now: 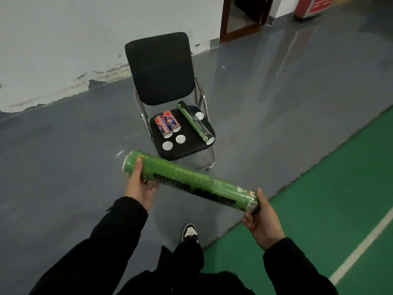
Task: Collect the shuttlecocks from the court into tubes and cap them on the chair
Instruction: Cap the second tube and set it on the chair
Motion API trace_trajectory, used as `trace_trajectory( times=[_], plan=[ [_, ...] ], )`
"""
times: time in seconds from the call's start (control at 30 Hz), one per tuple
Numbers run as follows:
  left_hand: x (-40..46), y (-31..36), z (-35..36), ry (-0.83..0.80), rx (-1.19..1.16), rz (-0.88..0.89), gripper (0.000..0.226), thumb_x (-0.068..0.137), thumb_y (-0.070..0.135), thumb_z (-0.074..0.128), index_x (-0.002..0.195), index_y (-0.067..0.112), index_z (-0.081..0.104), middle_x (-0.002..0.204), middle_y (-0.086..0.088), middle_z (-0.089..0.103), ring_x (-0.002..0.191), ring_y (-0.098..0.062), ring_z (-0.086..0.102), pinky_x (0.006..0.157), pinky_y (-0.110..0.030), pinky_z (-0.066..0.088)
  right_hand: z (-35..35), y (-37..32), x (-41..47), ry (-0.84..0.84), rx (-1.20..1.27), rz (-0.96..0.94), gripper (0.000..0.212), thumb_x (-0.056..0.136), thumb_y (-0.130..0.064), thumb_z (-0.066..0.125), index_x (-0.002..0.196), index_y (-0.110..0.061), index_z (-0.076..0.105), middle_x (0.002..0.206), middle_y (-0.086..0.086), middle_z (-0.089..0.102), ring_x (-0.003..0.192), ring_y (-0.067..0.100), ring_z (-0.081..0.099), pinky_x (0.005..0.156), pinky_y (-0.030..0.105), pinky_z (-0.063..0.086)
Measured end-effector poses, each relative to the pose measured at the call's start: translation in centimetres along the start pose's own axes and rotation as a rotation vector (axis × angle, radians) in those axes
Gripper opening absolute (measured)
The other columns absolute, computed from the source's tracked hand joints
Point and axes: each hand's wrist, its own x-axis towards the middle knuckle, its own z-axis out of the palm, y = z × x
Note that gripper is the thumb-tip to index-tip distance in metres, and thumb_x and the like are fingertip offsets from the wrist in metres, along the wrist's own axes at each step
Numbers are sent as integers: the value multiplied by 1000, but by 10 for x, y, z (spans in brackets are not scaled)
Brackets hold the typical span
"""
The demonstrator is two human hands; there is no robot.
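Both hands, left hand (139, 187) and right hand (262, 222), grip a green tube (191, 180) crosswise over glossy grey floor (63, 145), before a black chair (170, 103) by the scuffed white wall (63, 39); green court (319, 209) lies rightward.

A grey glossy floor (276, 99) spreads out to a white wall (63, 39) whose paint is scuffed and peeling along the base. A dark brown door frame (225, 24) stands at the top, right of the wall, and a red-and-white cabinet (312, 6) shows at the upper right. A green court surface (319, 199) with a white line (361, 245) fills the lower right. A black-and-white shoe (190, 232) sits on the grey floor, with black sleeves (119, 231) at the bottom.
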Motion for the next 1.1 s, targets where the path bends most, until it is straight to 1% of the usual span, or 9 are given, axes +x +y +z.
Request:
trace_trajectory(
  times=[0.1, 0.17, 0.23, 0.43, 0.63, 0.8, 0.87, 0.97, 1.1],
  plan=[
    [37, -6, 59, -97, 23, -143, 71, 67, 41, 91, 126, 13, 63, 104, -6, 72, 102, -28, 66, 90, -45, 51, 53, -36, 47, 2, -54, 24, 37, 101, -51, 55, 111, -16, 63, 62, -3, 49, 41, 9, 42, 37, 23, 39],
    [59, -11, 91, -133, 42, -221, 56, 72, 29, 86, 120, 12, 64, 98, -7, 70, 103, -30, 65, 90, -48, 54, 87, -60, 74, -36, -50, 58, 37, 101, -51, 56, 109, -16, 64, 64, -2, 49, 43, 10, 42, 39, 24, 40],
    [89, -14, 116, -123, 28, -269, 59, 76, 26, 77, 130, 11, 59, 106, -9, 69, 110, -32, 65, 90, -48, 57, 119, -86, 107, -87, -65, 95, 35, 101, -50, 57, 108, -16, 63, 63, -1, 52, 45, 11, 45, 41, 26, 42],
    [209, 3, 170, 60, -87, -243, 75, 74, 31, 82, 141, 9, 55, 120, -14, 70, 115, -33, 68, 82, -45, 61, 192, -153, 233, -159, -211, 123, 35, 102, -43, 56, 117, -13, 67, 80, 2, 69, 55, 13, 59, 49, 25, 47],
    [323, 18, 214, 219, -173, -189, 70, 79, 30, 80, 141, 12, 52, 131, -14, 69, 120, -31, 67, 83, -40, 62, 246, -204, 390, -72, -289, 144, 36, 104, -46, 49, 94, -18, 68, 78, -6, 70, 63, 12, 58, 61, 28, 48],
    [387, 12, 222, 267, -118, -180, 69, 81, 30, 80, 143, 14, 52, 134, -10, 69, 121, -30, 68, 102, -49, 55, 274, -197, 513, -88, -613, 69, 18, 102, -24, 56, 108, -9, 65, 92, 7, 68, 78, 23, 63, 70, 36, 55],
    [410, 2, 218, 266, -89, -173, 65, 84, 26, 79, 142, 12, 54, 133, -11, 70, 123, -33, 67, 107, -53, 51, 285, -183, 560, -141, -794, 6, 16, 102, -21, 57, 112, -11, 65, 100, 6, 70, 91, 26, 68, 81, 39, 57],
    [435, -10, 211, 261, -32, -156, 63, 87, 22, 77, 143, 7, 52, 132, -14, 70, 122, -36, 67, 101, -51, 55, 304, -167, 614, -203, -1223, -179, 27, 102, -22, 54, 126, -17, 64, 123, 2, 70, 109, 20, 66, 97, 37, 53],
    [456, -24, 194, 275, 38, -164, 58, 88, 21, 73, 140, 5, 53, 130, -15, 71, 120, -37, 68, 100, -51, 55, 317, -145, 677, -365, -1702, -452, 49, 99, -12, 52, 147, -20, 48, 158, 0, 43, 118, 34, 63, 94, 44, 53]
  ],
)
